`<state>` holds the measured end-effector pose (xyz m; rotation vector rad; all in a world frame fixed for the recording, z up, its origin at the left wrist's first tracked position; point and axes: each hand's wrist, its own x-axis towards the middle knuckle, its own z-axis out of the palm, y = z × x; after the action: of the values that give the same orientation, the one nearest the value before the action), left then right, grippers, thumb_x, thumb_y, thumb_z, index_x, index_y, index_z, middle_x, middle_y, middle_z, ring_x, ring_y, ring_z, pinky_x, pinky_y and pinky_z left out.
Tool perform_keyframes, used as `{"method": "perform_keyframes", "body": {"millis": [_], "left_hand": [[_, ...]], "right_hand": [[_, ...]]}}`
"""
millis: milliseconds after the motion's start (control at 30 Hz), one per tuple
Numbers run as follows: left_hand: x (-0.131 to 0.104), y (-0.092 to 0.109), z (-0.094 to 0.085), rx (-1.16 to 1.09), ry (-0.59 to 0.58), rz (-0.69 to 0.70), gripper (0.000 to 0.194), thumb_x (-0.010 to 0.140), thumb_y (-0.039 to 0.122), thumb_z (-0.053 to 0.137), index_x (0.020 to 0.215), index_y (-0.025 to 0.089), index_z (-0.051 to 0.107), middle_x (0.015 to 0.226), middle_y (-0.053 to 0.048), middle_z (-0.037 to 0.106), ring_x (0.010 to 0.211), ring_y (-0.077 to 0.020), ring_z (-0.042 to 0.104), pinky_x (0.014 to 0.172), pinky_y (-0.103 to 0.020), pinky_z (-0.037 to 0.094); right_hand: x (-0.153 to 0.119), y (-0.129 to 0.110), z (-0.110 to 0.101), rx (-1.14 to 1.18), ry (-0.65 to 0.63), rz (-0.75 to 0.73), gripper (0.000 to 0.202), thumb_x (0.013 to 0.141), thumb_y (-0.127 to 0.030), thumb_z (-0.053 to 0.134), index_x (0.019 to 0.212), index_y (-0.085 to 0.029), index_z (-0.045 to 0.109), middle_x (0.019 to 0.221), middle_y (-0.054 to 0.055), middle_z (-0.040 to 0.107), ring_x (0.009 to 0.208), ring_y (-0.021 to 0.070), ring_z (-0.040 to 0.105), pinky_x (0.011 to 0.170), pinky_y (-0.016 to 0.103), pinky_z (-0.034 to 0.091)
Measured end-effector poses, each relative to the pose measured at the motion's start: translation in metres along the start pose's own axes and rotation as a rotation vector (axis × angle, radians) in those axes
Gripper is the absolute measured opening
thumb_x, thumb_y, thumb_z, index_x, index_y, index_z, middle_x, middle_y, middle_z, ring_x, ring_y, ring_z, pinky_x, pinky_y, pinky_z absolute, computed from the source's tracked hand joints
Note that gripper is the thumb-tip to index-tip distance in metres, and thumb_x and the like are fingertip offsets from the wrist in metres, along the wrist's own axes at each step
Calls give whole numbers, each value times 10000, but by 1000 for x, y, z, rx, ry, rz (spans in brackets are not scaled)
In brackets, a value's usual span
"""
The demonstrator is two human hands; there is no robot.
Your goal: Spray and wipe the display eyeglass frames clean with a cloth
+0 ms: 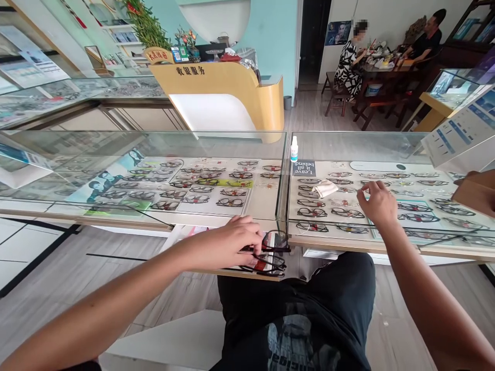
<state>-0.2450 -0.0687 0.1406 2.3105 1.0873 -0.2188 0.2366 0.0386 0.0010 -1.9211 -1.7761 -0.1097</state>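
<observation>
My left hand (240, 241) is over an open drawer (247, 274) below the glass counter, its fingers closed on a pair of dark-framed glasses (275, 241). More dark glasses (270, 265) lie in the drawer just under it. My right hand (379, 203) hovers at or rests on the glass top of the right display case (340, 237), fingers curled together; whether anything small is between them is hidden. A crumpled white cloth (325, 188) lies on the glass to the left of my right hand. Behind the cloth stands a small white spray bottle (294, 149).
Rows of glasses (232, 193) fill the cases under the glass. A brown object (476, 193) is at the right edge. Beyond the counter stand a yellow cashier desk (220, 82) and, at the back right, two people at a table (381, 69).
</observation>
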Motion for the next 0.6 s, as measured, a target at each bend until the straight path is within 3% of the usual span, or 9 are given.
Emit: {"method": "perform_keyframes", "body": {"millis": [100,200,333,433,600], "left_hand": [[13,14,-26,56,89,29,226,1062,484,660,997,366,842,1332,-23,778,1302,-333,586,1183,-450,446],[44,18,-47,140,174,68,264,1059,490,628,987,333,828,1304,-25,774,1308,-336,562,1235,-476,384],[101,13,-60,216,238,103,279,1035,495,654,994,276,822,1248,-59,760,1309,-342,545,1240,-499,340],[142,5,-58,238,294,105,251,1029,458,686,1010,244,816,1261,-87,736,1319,-352,540,1216,-505,337],[193,-8,-42,264,354,97,265,1031,455,695,1018,224,823,1314,-133,702,1354,-386,519,1224,-557,338]], "right_hand": [[4,-16,0,166,-78,-186,431,1071,-409,610,1401,-195,786,1222,151,709,893,280,688,756,392,494],[11,-46,8,223,-224,-401,577,1061,-376,653,1622,-250,700,1260,144,674,1052,316,713,907,434,570],[25,-75,17,50,-307,-461,412,1104,-345,616,1450,-232,810,1265,175,667,1100,343,683,967,463,549],[35,-61,12,-96,-204,-397,359,1140,-348,564,1308,-192,840,1293,216,684,1143,372,648,977,482,506],[37,2,0,-157,-6,-187,320,1128,-360,551,1181,-182,812,1208,201,680,1082,352,606,906,442,442]]}}
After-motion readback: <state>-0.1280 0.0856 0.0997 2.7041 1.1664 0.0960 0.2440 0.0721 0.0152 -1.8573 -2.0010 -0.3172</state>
